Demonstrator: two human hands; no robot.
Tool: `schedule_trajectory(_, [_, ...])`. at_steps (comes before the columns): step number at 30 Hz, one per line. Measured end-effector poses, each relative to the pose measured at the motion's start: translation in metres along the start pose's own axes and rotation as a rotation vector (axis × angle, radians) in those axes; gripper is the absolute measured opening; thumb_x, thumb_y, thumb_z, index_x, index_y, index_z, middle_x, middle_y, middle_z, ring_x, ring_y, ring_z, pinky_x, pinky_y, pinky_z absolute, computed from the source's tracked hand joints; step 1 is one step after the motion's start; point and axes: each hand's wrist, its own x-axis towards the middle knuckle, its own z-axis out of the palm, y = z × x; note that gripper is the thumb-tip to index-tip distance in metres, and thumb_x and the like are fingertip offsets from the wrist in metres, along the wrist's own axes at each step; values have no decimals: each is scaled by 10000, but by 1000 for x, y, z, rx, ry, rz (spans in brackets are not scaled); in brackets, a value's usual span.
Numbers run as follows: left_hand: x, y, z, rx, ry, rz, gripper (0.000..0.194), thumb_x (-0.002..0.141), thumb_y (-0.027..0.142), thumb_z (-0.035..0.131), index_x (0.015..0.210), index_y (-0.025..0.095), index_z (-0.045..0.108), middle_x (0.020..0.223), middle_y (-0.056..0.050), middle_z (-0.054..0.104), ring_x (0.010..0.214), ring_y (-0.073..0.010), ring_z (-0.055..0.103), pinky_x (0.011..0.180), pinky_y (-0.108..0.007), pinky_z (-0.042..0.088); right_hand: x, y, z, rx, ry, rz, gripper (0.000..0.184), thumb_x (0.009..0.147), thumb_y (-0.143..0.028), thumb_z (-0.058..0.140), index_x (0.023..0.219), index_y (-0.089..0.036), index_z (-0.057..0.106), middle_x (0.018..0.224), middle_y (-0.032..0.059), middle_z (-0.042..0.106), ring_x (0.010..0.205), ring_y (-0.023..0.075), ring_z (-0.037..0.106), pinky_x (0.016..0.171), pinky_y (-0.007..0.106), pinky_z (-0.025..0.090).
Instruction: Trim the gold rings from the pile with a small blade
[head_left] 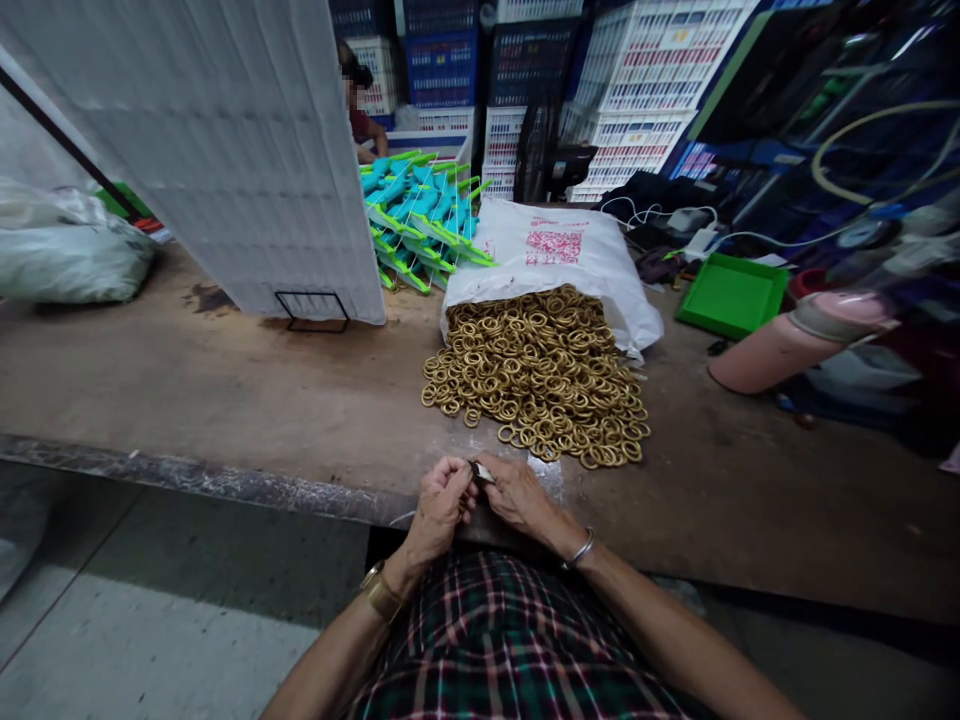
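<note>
My left hand (440, 507) is closed at the table's front edge, its thumb and fingers pinched together. What it grips is mostly hidden behind the fingers. Close against it, my right hand (523, 494) is closed on a small pale-and-dark piece (484, 473) whose dark end reaches the left fingertips; its kind is not clear. Just beyond both hands lies a large heap of brass-coloured rings (547, 375). The heap spills from the mouth of a white sack (607, 250) printed in red.
On the wooden table (247, 400) stand a tall white panel (277, 150), turquoise-and-green pieces (424, 215), a green tray (733, 295) and a pink bottle (787, 345). A plastic bag (75, 250) sits far left. Behind are a fan (536, 155), stacked crates (637, 60) and another person (365, 125).
</note>
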Motion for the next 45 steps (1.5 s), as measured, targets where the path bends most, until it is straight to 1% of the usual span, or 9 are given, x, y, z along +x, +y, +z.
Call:
schedule_trajectory(8, [-1,0,-1,26,-4,31,370,704,530,584,750,183,464,597,43,520,443,-56,447,382,-158,324,1,2,0,-90,-77,17,229,711,-104,399,863,-180,552,691,24,594,602,131,471,570,234,267])
schedule_trajectory(14, [-6,1,-5,89,-20,80,340,745,502,561,735,180,452,583,49,498,443,-49,436,386,-151,333,6,-5,-9,-146,-215,51,228,753,-122,413,921,-170,560,760,52,643,668,149,550,569,233,279])
schedule_trajectory(20, [-23,19,3,-17,-226,38,339,747,495,573,725,182,446,564,43,503,421,-55,441,356,-154,330,23,-4,-7,-315,-208,108,230,806,-171,422,990,-139,556,798,99,661,718,186,598,565,249,296])
schedule_trajectory(27, [-17,19,-8,-400,-173,-101,277,758,399,604,754,157,468,736,0,559,483,-43,456,368,-138,306,54,-2,-5,-362,74,186,347,808,-140,406,1153,-160,439,943,86,655,823,182,610,650,240,363])
schedule_trajectory(33, [-16,12,-19,-513,-158,-132,172,756,290,608,799,177,487,687,7,561,459,-52,452,370,-139,278,72,-2,-8,-456,10,222,286,859,-175,368,1137,-186,436,888,88,666,761,203,634,601,251,368])
schedule_trajectory(36, [-14,11,-22,-594,-156,-188,235,720,277,641,896,171,528,663,6,555,475,-61,469,369,-134,277,72,1,-6,-459,28,238,252,859,-184,377,1103,-177,437,845,86,665,732,198,633,574,244,347])
schedule_trajectory(38, [-11,10,-24,-659,-149,-221,234,701,290,663,834,142,541,662,-3,552,498,-62,483,375,-130,289,71,6,-5,-440,44,238,228,864,-196,374,1081,-174,441,807,76,657,690,185,622,558,238,326])
schedule_trajectory(42, [-6,9,-24,-683,-85,-208,245,672,273,699,708,134,500,674,-10,559,532,-64,507,383,-126,319,66,13,-6,-286,100,198,187,857,-197,366,1010,-173,472,705,33,610,595,153,560,544,233,293])
schedule_trajectory(45, [-2,10,-21,-563,-48,-139,261,668,265,703,703,149,472,658,5,553,523,-63,505,375,-125,325,57,11,-8,-7,170,101,111,829,-211,391,898,-188,476,678,-4,547,599,132,506,574,223,317])
